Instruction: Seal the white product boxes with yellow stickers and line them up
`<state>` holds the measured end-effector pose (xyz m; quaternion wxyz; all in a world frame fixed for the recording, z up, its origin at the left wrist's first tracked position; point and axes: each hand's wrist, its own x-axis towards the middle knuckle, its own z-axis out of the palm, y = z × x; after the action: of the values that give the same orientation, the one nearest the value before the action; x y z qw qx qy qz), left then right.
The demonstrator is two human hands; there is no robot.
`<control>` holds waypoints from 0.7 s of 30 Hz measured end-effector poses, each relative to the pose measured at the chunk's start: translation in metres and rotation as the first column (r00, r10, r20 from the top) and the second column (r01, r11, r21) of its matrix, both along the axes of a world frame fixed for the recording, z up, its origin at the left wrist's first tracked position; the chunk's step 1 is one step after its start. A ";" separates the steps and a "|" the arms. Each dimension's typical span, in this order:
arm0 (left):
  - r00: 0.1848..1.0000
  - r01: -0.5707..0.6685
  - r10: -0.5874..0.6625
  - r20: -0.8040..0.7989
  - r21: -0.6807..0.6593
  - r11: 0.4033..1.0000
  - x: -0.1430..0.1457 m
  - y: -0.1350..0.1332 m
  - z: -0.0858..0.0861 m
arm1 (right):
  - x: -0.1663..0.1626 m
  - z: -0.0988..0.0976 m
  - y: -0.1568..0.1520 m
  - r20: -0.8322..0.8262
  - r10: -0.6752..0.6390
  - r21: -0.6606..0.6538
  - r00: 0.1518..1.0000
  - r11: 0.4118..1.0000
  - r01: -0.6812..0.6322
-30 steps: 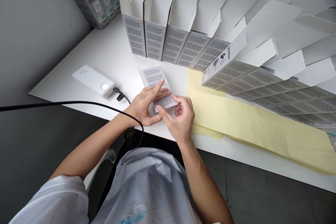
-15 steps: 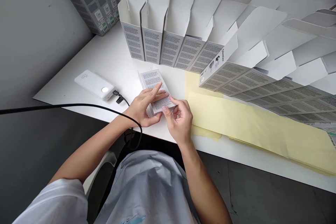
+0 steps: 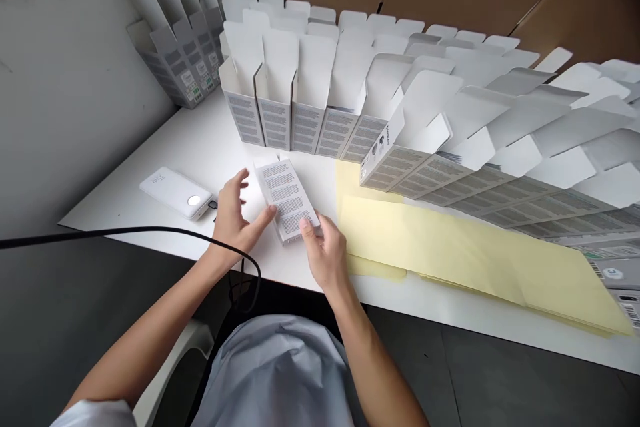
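The left hand (image 3: 234,221) is held with its fingers spread wide and nothing gripped; its thumb tip is held at the left long edge of the printed carton (image 3: 285,193), though whether contact is made cannot be told. By the right hand (image 3: 327,252), the near right corner of the carton is pinched narrowly, with the thumb laid on the printed face and the fingers set along the side.

The carton is laid at a slant near the front edge of the white counter (image 3: 115,193), text upward. Its body can be judged already shaped and its near end seems closed; pale flaps show at the far end, so closing there is judged not yet done. Whether anything has been put inside cannot be seen.

Left of the left hand, a white power bank (image 3: 173,191) is placed toward the counter's left corner, and a black cable (image 3: 165,229) is passed across the left wrist. Right of the right hand, yellow sheets (image 3: 450,250) are spread along the front edge. Farther back, standing cartons (image 3: 405,163) are packed in rows, already shaped, their lids raised and not tucked in. Near the wall (image 3: 75,80), grey cartons (image 3: 180,67) are stood likewise.
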<state>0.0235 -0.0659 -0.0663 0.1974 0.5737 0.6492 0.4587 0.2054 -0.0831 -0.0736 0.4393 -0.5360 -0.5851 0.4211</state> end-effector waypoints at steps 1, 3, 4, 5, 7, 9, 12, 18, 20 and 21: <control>1.000 -0.026 0.027 0.002 -0.110 0.994 0.000 -0.001 0.002 | 0.000 0.000 -0.003 -0.041 0.012 -0.012 0.999 1.000 -0.012; 0.993 0.034 0.002 0.115 -0.311 0.950 0.001 -0.004 0.007 | 0.002 0.000 -0.010 -0.108 0.024 0.003 0.994 1.000 -0.024; 0.975 0.118 -0.034 0.219 -0.384 0.916 0.003 -0.004 0.009 | 0.004 -0.001 -0.013 -0.138 0.042 0.017 0.990 0.999 -0.040; 0.941 0.222 -0.078 0.330 -0.424 0.878 0.005 -0.003 0.011 | 0.006 -0.002 -0.017 -0.167 0.062 0.030 0.984 0.998 -0.058; 0.852 0.399 -0.170 0.496 -0.405 0.822 0.010 0.002 0.014 | 0.011 -0.005 -0.022 -0.207 0.083 0.040 0.975 0.996 -0.077; 0.792 0.498 -0.273 0.546 -0.317 0.807 0.018 0.015 0.018 | 0.018 -0.010 -0.027 -0.184 0.028 0.063 0.982 0.998 -0.017; 0.764 0.572 -0.444 0.467 -0.174 0.802 0.032 0.050 0.020 | 0.029 -0.017 -0.034 -0.054 -0.153 0.219 0.987 0.962 0.161; 0.720 0.681 -0.645 0.258 -0.079 0.728 0.079 0.136 0.013 | 0.039 -0.025 -0.045 0.140 -0.274 0.481 0.951 0.859 0.177; 0.732 0.671 -0.648 0.209 -0.059 0.739 0.092 0.153 0.010 | 0.039 -0.026 -0.046 0.182 -0.265 0.498 0.947 0.855 0.143; 0.747 0.655 -0.639 0.183 -0.043 0.754 0.096 0.159 0.009 | 0.039 -0.027 -0.046 0.196 -0.259 0.502 0.946 0.855 0.130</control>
<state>0.1199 0.0926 -0.0573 0.4243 0.7139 0.4155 0.3710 0.2439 -0.1289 -0.1003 0.5203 -0.5161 -0.6654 0.1420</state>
